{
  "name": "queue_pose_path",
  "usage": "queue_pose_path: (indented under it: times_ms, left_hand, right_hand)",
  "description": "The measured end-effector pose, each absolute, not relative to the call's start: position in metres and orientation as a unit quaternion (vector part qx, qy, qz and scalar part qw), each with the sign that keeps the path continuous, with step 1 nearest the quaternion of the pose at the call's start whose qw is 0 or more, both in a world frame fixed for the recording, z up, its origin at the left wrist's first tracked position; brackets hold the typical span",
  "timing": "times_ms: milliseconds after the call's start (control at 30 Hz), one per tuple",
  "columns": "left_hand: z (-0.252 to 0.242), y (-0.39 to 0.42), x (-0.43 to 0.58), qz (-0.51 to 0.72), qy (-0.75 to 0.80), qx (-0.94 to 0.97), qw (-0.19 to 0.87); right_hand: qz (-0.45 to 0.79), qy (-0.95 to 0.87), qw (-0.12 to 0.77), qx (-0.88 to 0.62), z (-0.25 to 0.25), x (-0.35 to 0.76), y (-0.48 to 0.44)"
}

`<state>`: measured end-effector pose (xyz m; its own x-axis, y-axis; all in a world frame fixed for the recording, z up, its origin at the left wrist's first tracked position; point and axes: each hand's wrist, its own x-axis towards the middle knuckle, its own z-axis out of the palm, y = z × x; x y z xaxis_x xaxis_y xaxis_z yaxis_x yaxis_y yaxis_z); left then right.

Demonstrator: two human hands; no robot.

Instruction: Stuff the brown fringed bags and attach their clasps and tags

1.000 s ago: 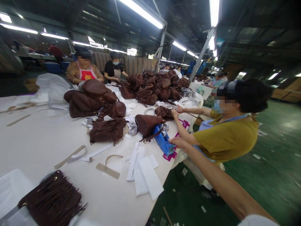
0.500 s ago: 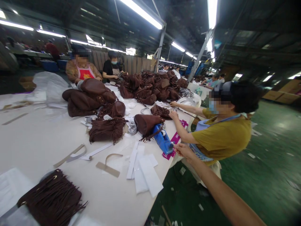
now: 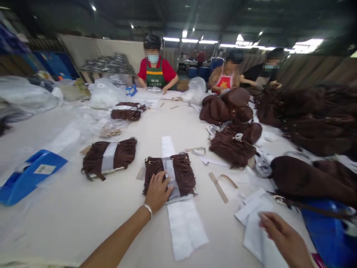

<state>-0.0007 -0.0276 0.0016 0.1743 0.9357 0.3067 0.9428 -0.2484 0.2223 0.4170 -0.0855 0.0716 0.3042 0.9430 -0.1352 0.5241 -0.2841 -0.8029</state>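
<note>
My left hand (image 3: 158, 191) lies with spread fingers on a dark brown fringed bag (image 3: 184, 171), pressing near the pale wrap (image 3: 169, 171) around its middle. A long white paper strip (image 3: 185, 230) runs beneath this bag. To the right, my right hand (image 3: 284, 234) is closed in a pinch above white paper sheets (image 3: 255, 208). A thin translucent strip, which looks like tape, hangs from its fingertips. Right of that hand stands a blue tape dispenser (image 3: 323, 227), partly covered by a brown bag (image 3: 304, 182) and its strap.
Another wrapped fringed bag (image 3: 122, 154) lies to the left, beyond a second blue dispenser (image 3: 30, 176). Brown bags (image 3: 318, 115) are heaped at right. Cardboard strips (image 3: 219, 188) lie on the white table (image 3: 111, 219). Across it, several people work, including one in a green apron (image 3: 155, 76).
The view has swung left. My right hand has left the blue dispenser's cutting end and is over the white paper sheets. My left hand has come into view on the fringed bag.
</note>
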Motion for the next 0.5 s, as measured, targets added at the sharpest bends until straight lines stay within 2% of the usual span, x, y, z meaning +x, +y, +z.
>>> queue_pose_path:
  times_ms: [167,300,500]
  left_hand:
    - [0.003,-0.032,0.006,-0.226,-0.615,-0.755,-0.011]
    - [0.001,-0.033,0.001,-0.247,-0.622,-0.743,-0.025]
    - [-0.001,-0.032,-0.004,-0.269,-0.62,-0.736,-0.033]
  right_hand:
    - [0.515,-0.597,0.265,-0.555,0.07,0.228,-0.017]
    - [0.455,-0.66,0.166,-0.574,0.051,0.14,0.021]
    - [0.383,-0.646,0.118,-0.65,0.026,0.125,0.038]
